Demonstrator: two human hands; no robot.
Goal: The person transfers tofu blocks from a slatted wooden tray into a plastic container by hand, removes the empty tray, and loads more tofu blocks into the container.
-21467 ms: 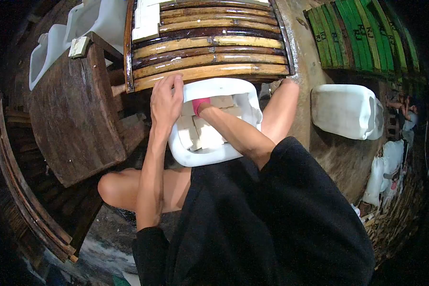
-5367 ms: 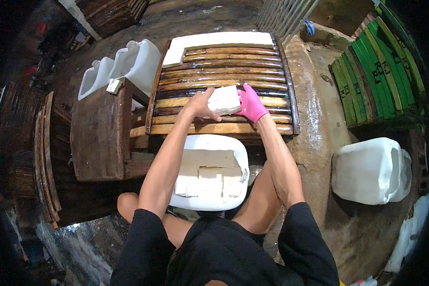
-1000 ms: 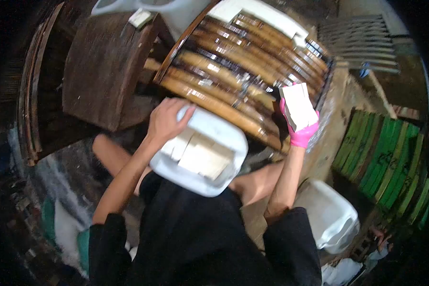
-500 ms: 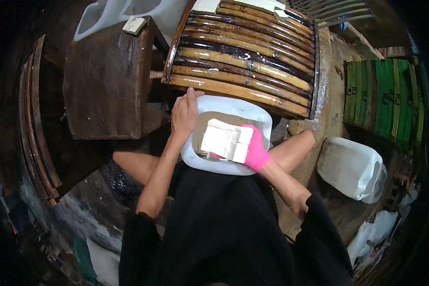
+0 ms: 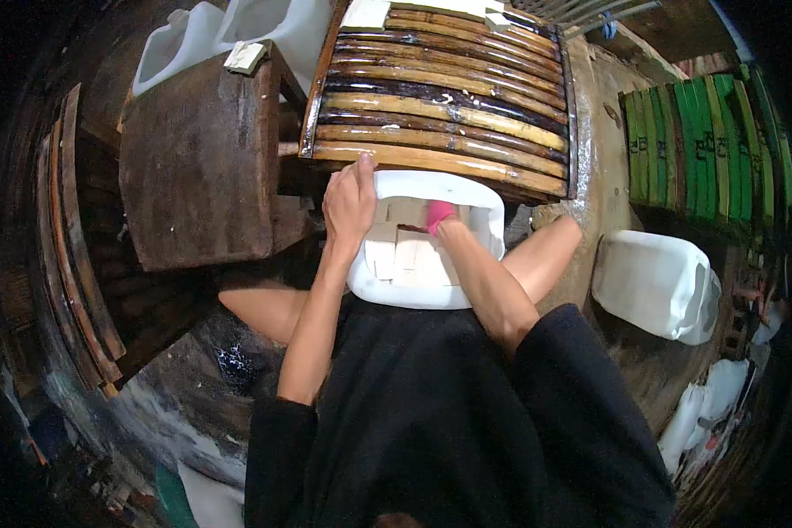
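Note:
A white plastic tub stands between my legs with several cream blocks inside. My left hand rests over its left rim, fingers pressed together and pointing forward; the underside of the grip is not visible. My right hand, in a pink glove, reaches down into the tub. Its fingers are hidden and smeared by motion, so what it holds cannot be made out. Just beyond the tub is the slatted bamboo rack, with white blocks along its far edge.
On the left is a dark wooden stand with a small block on top. Cut white containers stand behind it. A white jerrycan lies at the right, below green slatted boards. White sacks lie lower right.
My right hand has moved from above the tub down into it, and the white blocks it held are no longer visible in it. My left hand stays at the left rim.

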